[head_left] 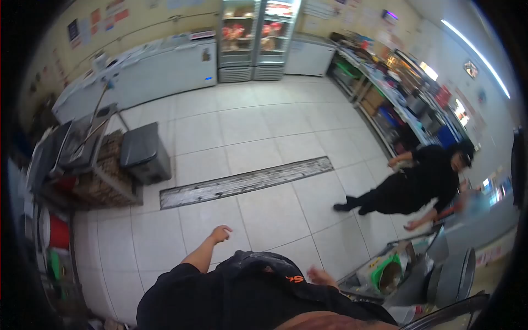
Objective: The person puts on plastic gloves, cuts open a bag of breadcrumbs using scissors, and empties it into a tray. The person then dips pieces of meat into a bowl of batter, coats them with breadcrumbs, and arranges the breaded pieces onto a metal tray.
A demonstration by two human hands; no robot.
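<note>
My left hand (221, 234) hangs out in front of my body over the white floor tiles (267, 212). It holds nothing; its fingers are loosely bent and a little apart. Lower down, my right hand (322, 276) is beside my dark shirt (258, 294), smeared by motion, so its fingers do not show clearly. To the right of it is a counter with a green-rimmed container (379, 275). Neither hand touches anything that I can see.
A metal floor grate (247, 182) crosses the tiles ahead. Another person in black (415, 181) stands at right beside a long worktable (379, 88). A grey bin (146, 151) and sink (82, 146) are left. Chest freezers (165, 71) and glass-door fridges (256, 38) line the back.
</note>
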